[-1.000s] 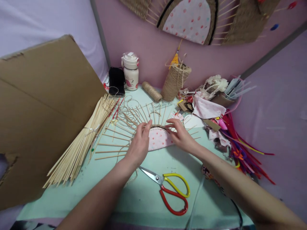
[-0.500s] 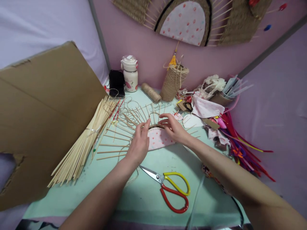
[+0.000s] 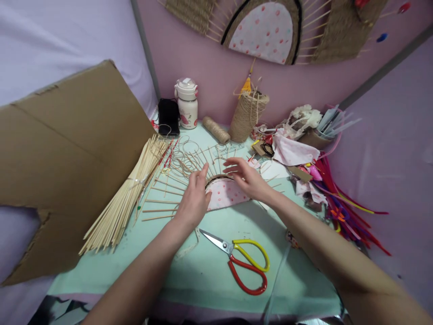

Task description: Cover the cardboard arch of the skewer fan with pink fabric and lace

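Note:
A half-round piece covered in pink dotted cloth (image 3: pixel 226 195) lies on the mint table top, with thin wooden sticks (image 3: pixel 162 201) fanning out from its dark curved rim. My left hand (image 3: pixel 193 198) rests on its left part, fingers stretched toward the rim by the sticks. My right hand (image 3: pixel 246 178) hovers over the top of the rim, fingers spread and curved, touching the sticks there. Neither hand holds anything that I can see.
Scissors (image 3: pixel 241 259) with yellow and red handles lie near the front. A bundle of long sticks (image 3: pixel 126 196) leans on a big cardboard sheet (image 3: pixel 64 153) at left. At the back stand a twine cone (image 3: pixel 248 116), a twine spool (image 3: pixel 216 129) and a white bottle (image 3: pixel 187 103). Cloth scraps and red strips (image 3: pixel 338 198) crowd the right.
My right hand has slid left along the rim. My left hand has stretched its fingers further up toward the sticks. The view has shifted slightly.

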The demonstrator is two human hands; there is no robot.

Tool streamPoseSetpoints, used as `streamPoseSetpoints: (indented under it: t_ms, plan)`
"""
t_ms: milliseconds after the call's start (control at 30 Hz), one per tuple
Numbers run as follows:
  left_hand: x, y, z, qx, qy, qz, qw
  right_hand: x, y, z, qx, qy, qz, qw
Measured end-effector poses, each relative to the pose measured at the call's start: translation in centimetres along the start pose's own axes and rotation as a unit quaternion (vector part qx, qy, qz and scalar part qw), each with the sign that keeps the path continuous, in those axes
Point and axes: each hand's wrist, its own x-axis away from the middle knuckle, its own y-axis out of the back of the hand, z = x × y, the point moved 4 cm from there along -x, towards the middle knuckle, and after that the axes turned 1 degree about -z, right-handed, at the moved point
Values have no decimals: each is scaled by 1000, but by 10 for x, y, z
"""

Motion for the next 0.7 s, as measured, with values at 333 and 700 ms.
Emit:
streamPoseSetpoints:
  t_ms: [333, 700]
  plan:
    - [19, 48, 15, -82, 109, 11, 991, 130, 79, 23, 150, -155, -98, 971]
    - [19, 35, 18, -135, 40, 3, 990, 278, 86, -18, 374, -283, -99, 878]
